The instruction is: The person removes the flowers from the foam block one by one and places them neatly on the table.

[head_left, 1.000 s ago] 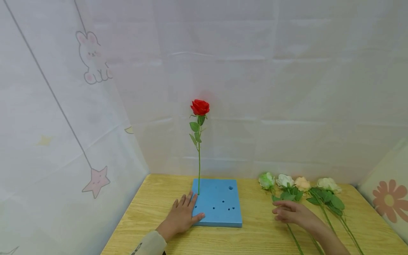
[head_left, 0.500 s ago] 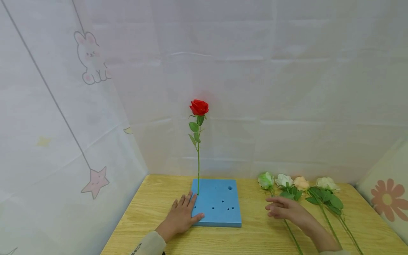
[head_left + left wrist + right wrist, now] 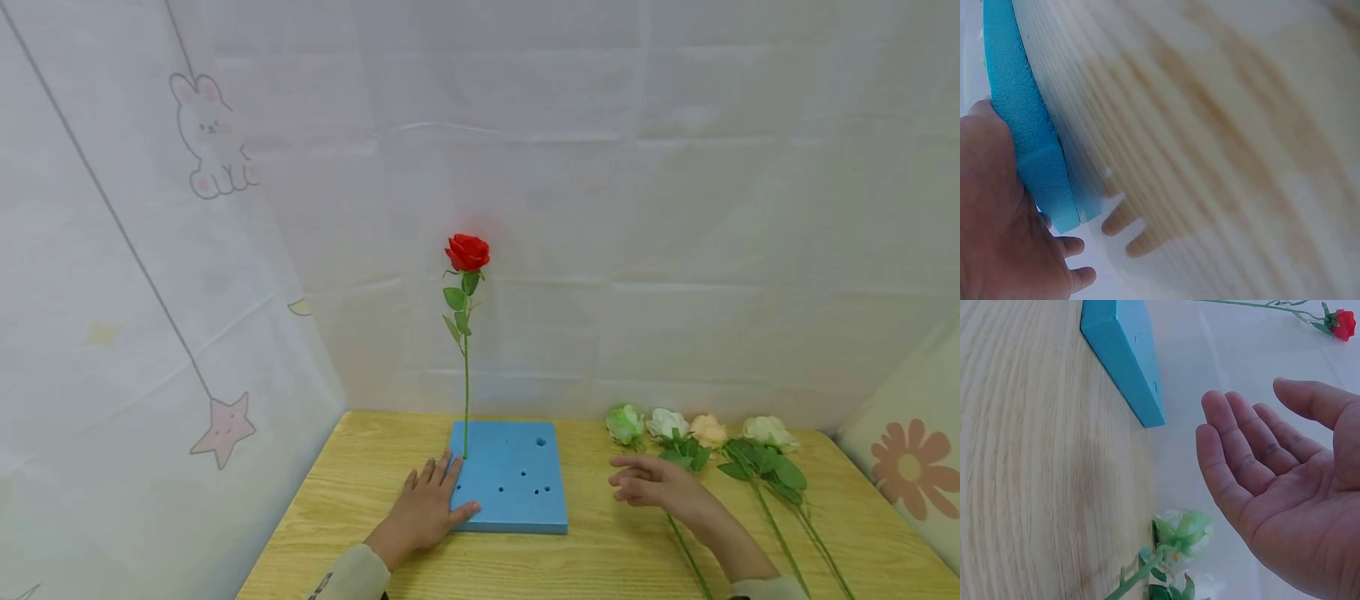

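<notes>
A red rose [image 3: 467, 252] stands upright, its stem set in the upper left part of a blue foam block [image 3: 510, 467] with several holes. My left hand [image 3: 423, 504] rests with spread fingers on the block's left edge, thumb near its front left corner; the left wrist view shows the hand against the block's side [image 3: 1029, 119]. My right hand [image 3: 660, 487] hovers above the table between the block and the lying flowers, holding nothing. In the right wrist view its palm [image 3: 1297, 494] shows, fingers slightly bent. Closest to it lies a green-white rose [image 3: 626, 425], its stem partly hidden by the hand.
Beside the green-white rose lie a white rose [image 3: 668, 423], a peach rose [image 3: 708, 432] and a cream rose [image 3: 770, 434], stems toward the front right. A wooden table [image 3: 337, 492] carries everything. A pale curtain [image 3: 555, 208] hangs behind, with another [image 3: 150, 333] at left.
My right hand has moved left, away from the stems and toward the block, with nothing in it. The left hand and the red rose have stayed in place.
</notes>
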`<move>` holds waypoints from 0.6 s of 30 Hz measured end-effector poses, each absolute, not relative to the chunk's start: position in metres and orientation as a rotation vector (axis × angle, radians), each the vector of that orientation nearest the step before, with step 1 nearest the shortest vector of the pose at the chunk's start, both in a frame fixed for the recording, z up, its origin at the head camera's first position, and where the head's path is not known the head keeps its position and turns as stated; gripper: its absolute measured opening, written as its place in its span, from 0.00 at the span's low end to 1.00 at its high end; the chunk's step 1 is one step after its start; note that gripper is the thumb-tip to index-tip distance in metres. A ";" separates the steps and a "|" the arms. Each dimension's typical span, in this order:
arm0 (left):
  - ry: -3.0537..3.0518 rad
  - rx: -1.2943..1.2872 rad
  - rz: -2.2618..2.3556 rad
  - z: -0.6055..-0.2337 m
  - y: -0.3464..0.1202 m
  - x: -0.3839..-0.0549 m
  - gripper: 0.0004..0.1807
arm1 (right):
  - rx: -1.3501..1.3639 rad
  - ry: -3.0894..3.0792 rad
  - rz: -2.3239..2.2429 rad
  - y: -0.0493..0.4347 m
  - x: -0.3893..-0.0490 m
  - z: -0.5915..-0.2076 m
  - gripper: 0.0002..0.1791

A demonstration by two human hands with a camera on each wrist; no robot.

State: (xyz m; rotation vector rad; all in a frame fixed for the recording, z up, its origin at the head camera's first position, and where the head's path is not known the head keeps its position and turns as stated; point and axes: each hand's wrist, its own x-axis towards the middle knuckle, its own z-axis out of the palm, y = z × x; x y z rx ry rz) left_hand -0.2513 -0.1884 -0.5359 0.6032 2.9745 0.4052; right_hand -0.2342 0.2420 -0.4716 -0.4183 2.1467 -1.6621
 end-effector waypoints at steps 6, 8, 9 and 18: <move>2.990 0.609 0.389 -0.538 -0.189 -0.252 0.51 | -0.440 2.124 -1.695 0.232 -0.237 -0.467 0.32; 2.989 0.609 0.390 -0.539 -0.189 -0.253 0.52 | -0.446 2.121 -1.700 0.229 -0.238 -0.467 0.32; 2.988 0.610 0.391 -0.539 -0.189 -0.253 0.52 | -0.445 2.121 -1.701 0.228 -0.239 -0.468 0.32; 2.990 0.614 0.384 -0.540 -0.190 -0.253 0.52 | -0.459 2.113 -1.708 0.213 -0.244 -0.466 0.32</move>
